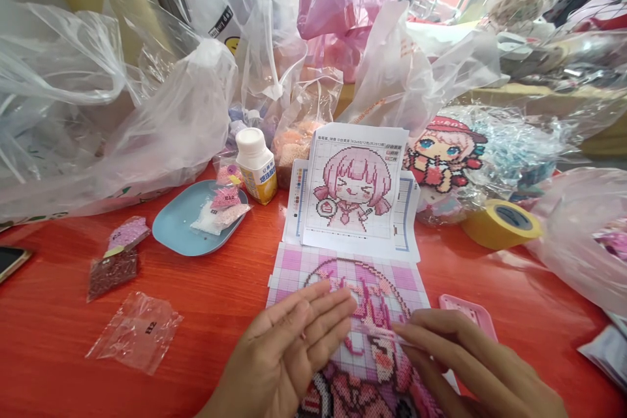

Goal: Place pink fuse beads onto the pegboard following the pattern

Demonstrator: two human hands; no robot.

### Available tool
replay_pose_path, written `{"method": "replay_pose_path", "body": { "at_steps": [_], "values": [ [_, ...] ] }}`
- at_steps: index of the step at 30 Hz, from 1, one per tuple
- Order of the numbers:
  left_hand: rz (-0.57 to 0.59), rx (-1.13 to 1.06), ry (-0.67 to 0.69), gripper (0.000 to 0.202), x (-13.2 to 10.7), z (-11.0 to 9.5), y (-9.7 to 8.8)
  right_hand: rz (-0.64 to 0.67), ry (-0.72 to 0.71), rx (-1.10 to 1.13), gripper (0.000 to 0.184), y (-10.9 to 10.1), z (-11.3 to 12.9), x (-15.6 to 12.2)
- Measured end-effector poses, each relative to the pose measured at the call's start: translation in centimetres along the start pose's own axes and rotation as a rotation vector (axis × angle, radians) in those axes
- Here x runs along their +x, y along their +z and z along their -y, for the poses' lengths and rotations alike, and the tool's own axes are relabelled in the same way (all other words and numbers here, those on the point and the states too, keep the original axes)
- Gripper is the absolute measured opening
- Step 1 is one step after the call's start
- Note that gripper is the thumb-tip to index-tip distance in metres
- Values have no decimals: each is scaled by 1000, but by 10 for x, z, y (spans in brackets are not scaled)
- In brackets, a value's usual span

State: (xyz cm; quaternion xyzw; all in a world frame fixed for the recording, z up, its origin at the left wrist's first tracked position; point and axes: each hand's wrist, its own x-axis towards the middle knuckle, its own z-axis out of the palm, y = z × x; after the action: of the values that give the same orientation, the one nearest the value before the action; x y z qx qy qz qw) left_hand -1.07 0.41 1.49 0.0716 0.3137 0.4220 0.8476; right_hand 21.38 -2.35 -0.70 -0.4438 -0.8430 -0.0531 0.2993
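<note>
A half-filled fuse-bead picture (350, 392) of a pink-haired character lies before me on a pink-and-white checked board (289, 268). My left hand (289, 339) is held over its left side, palm turned up, fingers stretched out and nothing seen in it. Over the right side, the fingertips of my right hand (470, 359) pinch a thin, translucent pinkish stick (377, 330), its tip pointing toward the left hand. Its exact kind is unclear. Behind the board, a printed pattern sheet (355, 189) leans upright. Part of a pink bead tray (470, 310) shows beyond the right hand.
Left of the board are a blue dish (181, 228) with bead bags, a white-capped bottle (257, 166) and a bag marked H2 (140, 333). Yellow tape (502, 223) and a finished bead figure (441, 153) stand at right. Plastic bags (196, 98) crowd the back.
</note>
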Motion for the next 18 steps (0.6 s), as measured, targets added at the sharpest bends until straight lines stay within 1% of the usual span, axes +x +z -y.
{"method": "replay_pose_path", "body": {
  "at_steps": [4,7,11,14,18],
  "values": [
    [-76,27,78,31,-1,-10,5,-17,23,-37,19,-2,-10,3],
    [-99,32,93,30,0,-13,7,39,11,-6,20,0,-17,2],
    [-107,47,93,29,2,-13,7,118,33,31,21,3,-21,-3],
    [-96,50,82,29,0,-12,6,140,34,23,21,3,-22,-5],
    [-83,59,75,35,-2,-12,7,148,20,24,20,3,-23,-5]
  ]
}}
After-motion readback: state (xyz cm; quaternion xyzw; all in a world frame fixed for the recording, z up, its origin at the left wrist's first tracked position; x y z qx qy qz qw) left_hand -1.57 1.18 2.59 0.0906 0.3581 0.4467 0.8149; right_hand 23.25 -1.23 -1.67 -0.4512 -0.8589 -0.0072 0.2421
